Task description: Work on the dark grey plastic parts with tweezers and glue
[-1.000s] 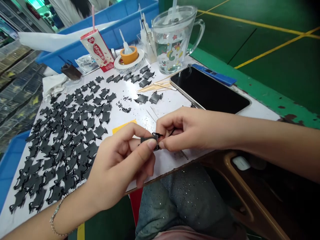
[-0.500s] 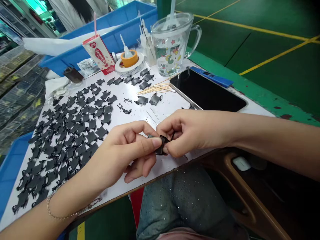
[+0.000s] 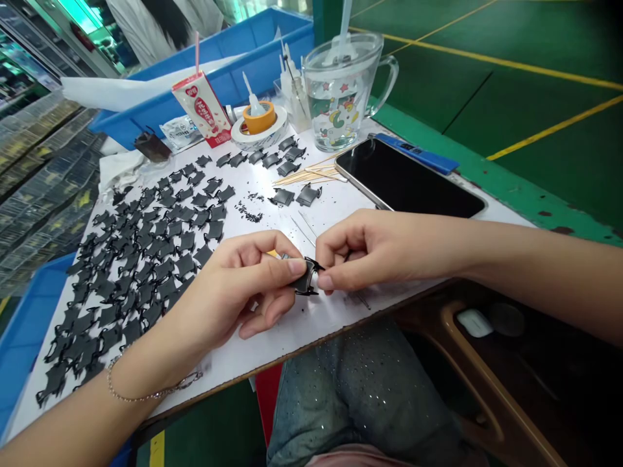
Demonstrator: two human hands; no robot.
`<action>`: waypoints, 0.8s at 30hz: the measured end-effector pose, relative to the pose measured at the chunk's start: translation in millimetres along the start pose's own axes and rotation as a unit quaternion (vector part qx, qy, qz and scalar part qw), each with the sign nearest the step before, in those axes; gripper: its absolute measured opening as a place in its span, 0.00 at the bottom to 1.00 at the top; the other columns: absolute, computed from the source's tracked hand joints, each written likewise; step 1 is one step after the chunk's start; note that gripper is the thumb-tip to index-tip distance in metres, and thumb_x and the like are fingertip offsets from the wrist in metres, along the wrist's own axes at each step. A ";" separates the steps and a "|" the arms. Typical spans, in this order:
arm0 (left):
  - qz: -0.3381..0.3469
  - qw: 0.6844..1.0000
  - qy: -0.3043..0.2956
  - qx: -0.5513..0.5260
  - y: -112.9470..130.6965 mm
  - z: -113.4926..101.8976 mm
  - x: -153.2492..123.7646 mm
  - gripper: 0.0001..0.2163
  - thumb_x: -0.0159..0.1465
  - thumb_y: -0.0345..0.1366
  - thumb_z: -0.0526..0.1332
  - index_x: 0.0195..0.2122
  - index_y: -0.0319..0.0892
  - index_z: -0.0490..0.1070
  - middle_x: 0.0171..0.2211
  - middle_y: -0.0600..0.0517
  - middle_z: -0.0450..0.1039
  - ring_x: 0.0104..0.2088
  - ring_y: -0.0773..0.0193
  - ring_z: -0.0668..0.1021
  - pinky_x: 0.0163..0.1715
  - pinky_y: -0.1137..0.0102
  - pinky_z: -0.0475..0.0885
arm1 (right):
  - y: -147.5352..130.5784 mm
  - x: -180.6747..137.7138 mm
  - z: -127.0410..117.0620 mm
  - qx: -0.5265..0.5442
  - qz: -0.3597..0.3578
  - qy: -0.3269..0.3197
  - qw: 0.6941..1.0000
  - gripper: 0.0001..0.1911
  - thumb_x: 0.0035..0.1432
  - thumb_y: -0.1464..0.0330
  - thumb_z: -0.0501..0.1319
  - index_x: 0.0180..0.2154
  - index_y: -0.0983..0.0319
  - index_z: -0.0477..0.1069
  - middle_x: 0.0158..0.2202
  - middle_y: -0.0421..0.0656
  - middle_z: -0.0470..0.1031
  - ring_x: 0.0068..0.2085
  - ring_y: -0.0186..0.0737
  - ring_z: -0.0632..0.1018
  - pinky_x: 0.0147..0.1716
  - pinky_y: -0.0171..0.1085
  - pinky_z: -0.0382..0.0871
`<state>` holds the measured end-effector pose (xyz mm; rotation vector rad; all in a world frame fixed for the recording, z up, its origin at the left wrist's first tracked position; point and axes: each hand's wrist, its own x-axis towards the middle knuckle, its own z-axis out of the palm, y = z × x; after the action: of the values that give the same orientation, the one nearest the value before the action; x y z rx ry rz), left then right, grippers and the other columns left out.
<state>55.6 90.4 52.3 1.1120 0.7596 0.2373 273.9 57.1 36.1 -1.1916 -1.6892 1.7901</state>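
Observation:
My left hand (image 3: 248, 279) pinches a small black plastic part (image 3: 304, 277) with thin curved arms at its end, thumb on top. Close against its right side is my right hand (image 3: 360, 253), thumb and forefinger pressed together at the part's edge. A dark bit shows among the right fingers, too hidden to name. Many similar black parts (image 3: 160, 246) lie spread over the white tabletop (image 3: 263, 350) to the left. Beyond my hands are two more such parts, thin metal needles (image 3: 304, 228) and dark crumbs (image 3: 249, 211).
A phone (image 3: 409, 178), wooden sticks (image 3: 309, 173) and a glass mug (image 3: 341, 97) with a straw stand or lie at the back. Also there are an orange tape roll (image 3: 259, 120), a drink carton (image 3: 202, 110) and a blue bin (image 3: 272, 55). A person sits beyond.
My right fingers have drawn slightly up and away from the part, so its right end with the curved arms shows more. The left hand still holds it. The view has shifted a little.

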 end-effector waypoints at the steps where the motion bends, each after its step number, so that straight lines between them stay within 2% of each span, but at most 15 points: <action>1: 0.008 1.000 -0.003 0.007 -0.2 -1.0 -1.0 0.06 0.67 0.33 0.62 0.31 0.40 0.70 0.13 0.57 0.69 0.09 0.77 0.59 0.10 0.84 0.51 | 1.3 -0.3 -1.7 0.007 -0.011 -0.002 1.000 0.08 0.55 0.65 0.69 0.27 0.60 0.74 0.21 0.33 0.69 0.23 0.30 0.67 0.22 0.33 0.56; 5: 0.047 0.995 -0.012 0.087 5.2 -5.3 -15.3 0.07 0.71 0.37 0.59 0.35 0.43 0.65 0.17 0.60 0.69 0.13 0.75 0.63 0.14 0.83 0.56 | 7.6 0.9 -1.4 0.105 -0.082 0.041 0.990 0.11 0.61 0.61 0.66 0.31 0.60 0.71 0.23 0.34 0.72 0.26 0.32 0.72 0.29 0.35 0.66; 7: 0.029 0.982 -0.023 0.186 10.3 -6.5 -27.8 0.07 0.74 0.41 0.54 0.39 0.46 0.62 0.21 0.59 0.71 0.19 0.73 0.68 0.19 0.81 0.63 | 10.4 3.3 2.2 0.156 -0.116 0.091 0.977 0.13 0.63 0.58 0.64 0.34 0.60 0.68 0.27 0.37 0.77 0.29 0.35 0.78 0.34 0.38 0.71; 8: 0.011 0.965 -0.026 0.261 12.5 -6.7 -34.2 0.08 0.75 0.43 0.51 0.40 0.46 0.61 0.23 0.58 0.72 0.21 0.71 0.70 0.22 0.79 0.65 | 11.3 4.7 4.0 0.166 -0.125 0.121 0.971 0.12 0.64 0.58 0.62 0.35 0.60 0.67 0.30 0.39 0.79 0.32 0.36 0.80 0.37 0.39 0.72; 10: -0.021 0.899 -0.015 0.438 14.6 -6.3 -44.9 0.11 0.75 0.45 0.47 0.40 0.47 0.61 0.26 0.55 0.73 0.24 0.66 0.72 0.23 0.75 0.66 | 12.1 7.4 7.0 0.144 -0.132 0.201 0.960 0.10 0.66 0.61 0.61 0.35 0.61 0.68 0.36 0.42 0.80 0.37 0.37 0.81 0.43 0.41 0.73; 12: -0.035 0.810 0.004 0.586 12.9 -5.2 -50.5 0.12 0.74 0.44 0.44 0.39 0.47 0.61 0.26 0.54 0.71 0.23 0.63 0.72 0.21 0.72 0.62 | 11.9 9.9 8.0 0.082 -0.117 0.284 0.948 0.10 0.65 0.61 0.61 0.36 0.61 0.71 0.38 0.44 0.80 0.41 0.39 0.80 0.48 0.43 0.72; 14: -0.041 0.738 0.010 0.674 8.6 -4.3 -51.2 0.11 0.74 0.42 0.43 0.37 0.46 0.60 0.24 0.54 0.69 0.21 0.60 0.71 0.19 0.69 0.57 | 11.4 11.5 6.7 0.014 -0.084 0.338 0.937 0.12 0.64 0.59 0.61 0.37 0.61 0.75 0.39 0.46 0.80 0.43 0.43 0.79 0.50 0.47 0.71; 17: -0.049 0.663 0.003 0.747 1.3 -5.0 -49.4 0.09 0.74 0.37 0.44 0.40 0.45 0.59 0.23 0.54 0.68 0.21 0.57 0.73 0.20 0.67 0.54 | 11.1 10.7 1.6 -0.086 -0.059 0.377 0.920 0.12 0.63 0.61 0.61 0.43 0.61 0.78 0.44 0.49 0.81 0.46 0.48 0.79 0.52 0.52 0.70; 19: -0.041 0.618 0.004 0.785 -1.9 -6.6 -49.4 0.09 0.74 0.35 0.43 0.42 0.42 0.60 0.24 0.52 0.69 0.22 0.55 0.74 0.20 0.66 0.53 | 10.6 7.3 -2.2 -0.221 -0.097 0.383 0.892 0.14 0.62 0.64 0.61 0.47 0.59 0.78 0.50 0.50 0.78 0.50 0.50 0.78 0.54 0.53 0.70; 20: -0.038 0.596 0.005 0.802 -2.7 -7.5 -49.7 0.09 0.73 0.34 0.43 0.43 0.41 0.60 0.25 0.51 0.69 0.22 0.54 0.74 0.20 0.65 0.52 | 10.1 5.1 -3.8 -0.316 -0.129 0.369 0.864 0.15 0.62 0.65 0.60 0.48 0.59 0.78 0.52 0.50 0.76 0.51 0.51 0.77 0.54 0.53 0.70; 22: -0.032 0.565 0.008 0.824 -2.5 -9.0 -50.2 0.09 0.72 0.32 0.44 0.43 0.40 0.62 0.24 0.50 0.69 0.21 0.54 0.74 0.19 0.65 0.50 | 8.8 0.8 -6.1 -0.495 -0.185 0.283 0.801 0.17 0.64 0.65 0.57 0.52 0.58 0.77 0.52 0.51 0.74 0.50 0.51 0.77 0.49 0.53 0.72; 24: -0.039 0.557 0.016 0.829 -0.5 -9.8 -50.2 0.08 0.71 0.30 0.45 0.42 0.38 0.63 0.21 0.52 0.66 0.19 0.55 0.72 0.18 0.65 0.49 | 7.3 -1.5 -7.2 -0.612 -0.234 0.195 0.730 0.20 0.69 0.66 0.50 0.54 0.58 0.76 0.51 0.53 0.74 0.45 0.51 0.76 0.43 0.52 0.73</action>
<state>12.5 70.6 71.4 2.8616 0.9978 -0.7902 282.3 59.0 30.3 -1.2005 -2.5641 -0.0938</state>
